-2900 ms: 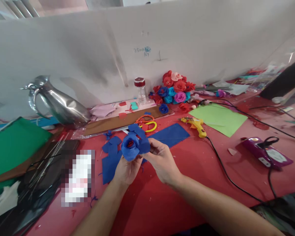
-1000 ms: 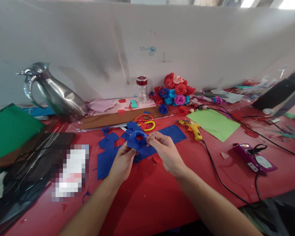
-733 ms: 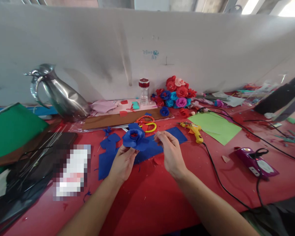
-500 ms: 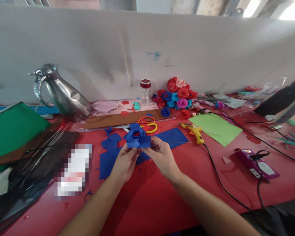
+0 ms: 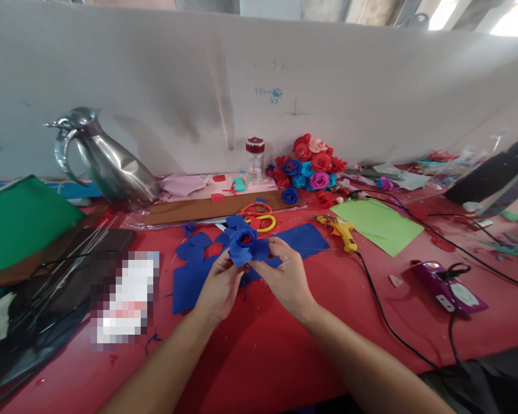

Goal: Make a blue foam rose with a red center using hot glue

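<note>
A blue paper flower with a red centre is held up between both hands over the red table. My left hand is closed on its base from the left. My right hand pinches a petal at the flower's right side between thumb and fingers. Behind and below lie blue paper sheets and cut blue petals. Just beyond the flower are scissors with yellow handles and another pair with orange handles. The flower's underside is hidden by my fingers.
A yellow glue gun lies to the right, its cord running to a purple power box. Green paper sits behind it. A steel jug, a lidded glass jar and paper roses stand along the wall.
The flower has tilted, so its red centre faces me more. Both hands stay on it, nearly in place. The camera view has shifted slightly.
</note>
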`<move>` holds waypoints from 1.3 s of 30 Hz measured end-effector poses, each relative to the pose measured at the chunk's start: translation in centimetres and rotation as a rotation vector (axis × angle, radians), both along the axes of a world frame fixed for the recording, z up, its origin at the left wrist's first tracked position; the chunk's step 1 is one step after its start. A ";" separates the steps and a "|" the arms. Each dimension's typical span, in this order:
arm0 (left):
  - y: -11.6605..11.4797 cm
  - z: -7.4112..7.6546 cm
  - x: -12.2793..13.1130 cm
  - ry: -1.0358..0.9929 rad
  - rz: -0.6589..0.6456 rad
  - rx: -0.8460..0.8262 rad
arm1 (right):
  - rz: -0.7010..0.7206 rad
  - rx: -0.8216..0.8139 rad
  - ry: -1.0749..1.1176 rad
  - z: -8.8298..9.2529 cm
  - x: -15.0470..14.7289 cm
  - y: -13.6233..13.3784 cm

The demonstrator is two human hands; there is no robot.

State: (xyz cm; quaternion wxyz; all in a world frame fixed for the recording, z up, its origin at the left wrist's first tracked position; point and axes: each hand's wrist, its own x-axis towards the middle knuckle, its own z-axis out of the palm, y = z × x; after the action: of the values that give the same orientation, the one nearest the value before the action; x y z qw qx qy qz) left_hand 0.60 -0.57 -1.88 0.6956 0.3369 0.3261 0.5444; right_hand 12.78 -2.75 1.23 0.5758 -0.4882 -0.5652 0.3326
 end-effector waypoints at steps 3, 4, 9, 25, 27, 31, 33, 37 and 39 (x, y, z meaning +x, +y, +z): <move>0.0 -0.1 -0.1 -0.001 -0.019 0.005 | 0.000 -0.008 -0.011 -0.1 0.0 0.0; 0.0 -0.1 -0.1 0.001 -0.022 0.004 | 0.000 -0.006 -0.016 -0.2 0.0 0.0; -0.2 0.3 -0.1 -0.013 -0.055 -0.025 | 0.003 0.023 -0.040 -0.2 0.0 -0.1; -0.6 1.2 -0.7 0.075 0.093 0.108 | -0.055 0.305 -0.216 0.0 -0.1 -0.4; -0.7 1.4 -0.7 0.066 0.094 0.109 | -0.061 0.315 -0.219 -0.1 -0.1 -0.5; -0.8 1.6 -0.9 0.068 0.079 0.143 | -0.044 0.268 -0.140 -0.1 -0.1 -0.4; -0.7 1.7 -1.0 0.125 0.074 0.158 | -0.042 0.239 -0.101 0.0 -0.2 -0.3; -0.3 1.7 -1.0 0.188 0.098 0.141 | 0.031 0.163 -0.027 0.2 -0.1 -0.2; -0.1 1.5 -1.0 0.170 0.132 0.129 | 0.118 0.092 0.045 0.3 0.0 -0.2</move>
State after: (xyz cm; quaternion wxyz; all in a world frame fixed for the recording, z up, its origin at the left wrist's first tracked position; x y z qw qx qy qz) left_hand -0.40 -0.64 -0.35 0.6049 0.4037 0.3699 0.5782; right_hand 12.79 -2.99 1.54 0.5896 -0.4192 -0.5947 0.3506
